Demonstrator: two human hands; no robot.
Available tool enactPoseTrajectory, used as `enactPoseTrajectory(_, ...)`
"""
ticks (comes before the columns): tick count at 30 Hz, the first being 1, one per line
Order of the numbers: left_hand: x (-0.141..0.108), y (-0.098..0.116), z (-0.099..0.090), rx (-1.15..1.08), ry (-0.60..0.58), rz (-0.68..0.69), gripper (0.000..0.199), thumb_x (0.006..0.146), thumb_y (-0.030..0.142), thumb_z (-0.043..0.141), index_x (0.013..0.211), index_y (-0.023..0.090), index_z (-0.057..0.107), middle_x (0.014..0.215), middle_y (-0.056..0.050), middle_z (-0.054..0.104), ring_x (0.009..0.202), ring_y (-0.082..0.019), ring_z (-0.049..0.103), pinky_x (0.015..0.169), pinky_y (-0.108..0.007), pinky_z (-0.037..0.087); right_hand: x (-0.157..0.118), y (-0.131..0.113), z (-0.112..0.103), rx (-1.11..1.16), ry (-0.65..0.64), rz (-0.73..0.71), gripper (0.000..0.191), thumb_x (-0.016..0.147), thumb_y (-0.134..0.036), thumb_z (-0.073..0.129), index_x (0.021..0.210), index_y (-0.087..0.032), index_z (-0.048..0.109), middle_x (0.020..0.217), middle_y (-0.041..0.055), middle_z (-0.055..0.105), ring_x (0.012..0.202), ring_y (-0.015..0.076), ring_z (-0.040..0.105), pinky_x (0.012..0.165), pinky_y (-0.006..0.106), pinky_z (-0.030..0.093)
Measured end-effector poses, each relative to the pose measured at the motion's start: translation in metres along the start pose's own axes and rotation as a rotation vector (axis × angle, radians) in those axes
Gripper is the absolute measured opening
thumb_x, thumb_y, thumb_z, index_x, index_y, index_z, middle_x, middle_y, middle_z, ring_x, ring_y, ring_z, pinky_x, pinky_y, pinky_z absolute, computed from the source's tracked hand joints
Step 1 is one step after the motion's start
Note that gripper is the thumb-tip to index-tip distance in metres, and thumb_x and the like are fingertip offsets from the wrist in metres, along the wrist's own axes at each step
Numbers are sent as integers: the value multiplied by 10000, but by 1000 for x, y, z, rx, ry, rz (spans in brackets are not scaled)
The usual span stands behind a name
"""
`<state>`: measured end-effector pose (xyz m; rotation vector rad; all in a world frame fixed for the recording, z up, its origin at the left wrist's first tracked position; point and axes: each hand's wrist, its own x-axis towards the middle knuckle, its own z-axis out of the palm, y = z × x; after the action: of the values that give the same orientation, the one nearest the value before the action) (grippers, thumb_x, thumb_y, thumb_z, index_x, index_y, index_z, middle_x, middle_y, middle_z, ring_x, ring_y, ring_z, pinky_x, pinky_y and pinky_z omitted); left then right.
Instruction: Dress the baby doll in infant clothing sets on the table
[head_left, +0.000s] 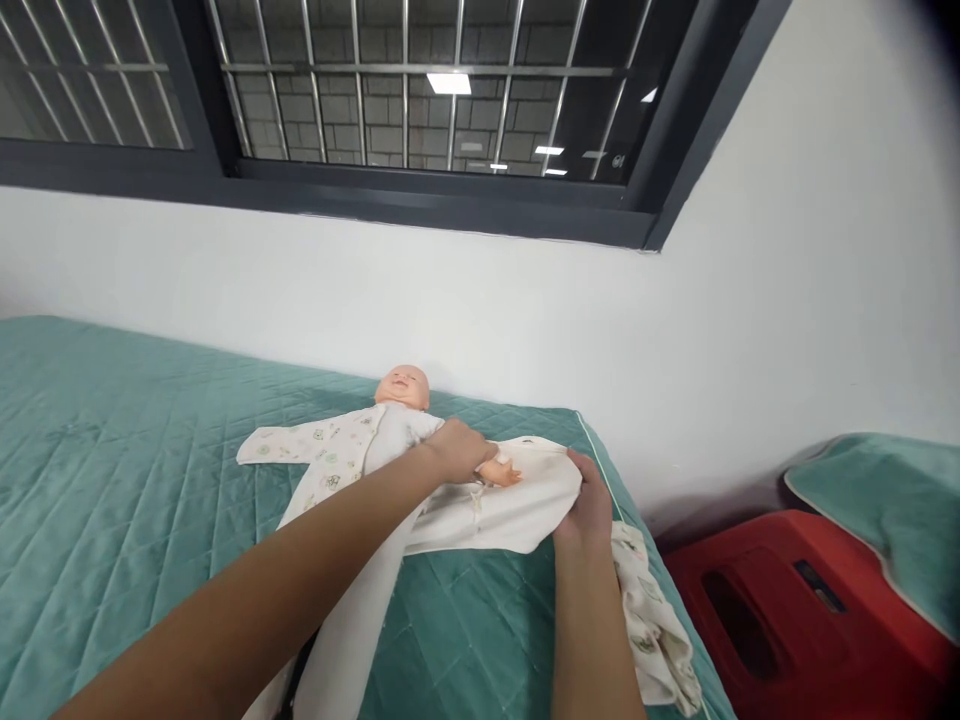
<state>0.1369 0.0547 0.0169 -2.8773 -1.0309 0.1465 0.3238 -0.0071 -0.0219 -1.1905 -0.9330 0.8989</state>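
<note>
The doll point(397, 430) lies on its back across the open pale garment point(517, 515), near the far edge of the green quilted cover point(150, 480), head toward the wall point(487, 310). Your left hand point(459, 450) is closed around the doll's arm; the doll's small hand pokes out past your grip, above the inside of the garment. Your right hand point(587, 500) pinches the garment's outer edge, drawing that side out flat. The other sleeve, printed with small motifs, stretches away to the left. Your left forearm crosses the doll's lower part and hides much of it. Beside your right forearm, a bunched patterned cloth point(652, 625) lies along the cover's edge. Beyond that edge stands a red plastic piece point(795, 620), partly draped by a green cloth point(892, 510). Above the wall, a dark-framed window point(420, 200) shows metal bars point(356, 80).
</note>
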Motion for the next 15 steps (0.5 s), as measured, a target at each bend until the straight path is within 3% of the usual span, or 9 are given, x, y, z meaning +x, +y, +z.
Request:
enactPoseTrajectory(3,-1,1,0,3,21,-3,208,857,345,575,1004,211,637,973,-97,735,867,-290,692,767,-400,449,-5,-11,1,117,-71,129,322,779,-519,449,728,-247,614,694,95,687,886,334,672,752,458,528)
enactPoseTrajectory(6,-3,2,0,-4,45,11,215,854,335,577,1019,210,636,996,-96,734,885,-293,695,792,-411,450,-8,-15,3,156,-100,131,362,787,-558,462,741,-248,644,715,93,714,939,332,688,783,456,543)
enactPoseTrajectory(12,-4,3,-2,-5,10,13,177,828,228,585,991,213,654,985,-89,744,881,-280,702,785,-391,451,-14,-17,11,648,-144,258,178,699,-421,669,743,-248,666,735,21,750,917,274,722,870,400,574)
enactPoseTrajectory(15,-4,3,-3,-25,14,9,127,819,206,592,915,207,676,955,-86,751,866,-278,703,789,-390,445,-16,-22,12,720,-167,316,151,693,-396,686,722,-249,666,663,6,733,908,277,732,908,413,578)
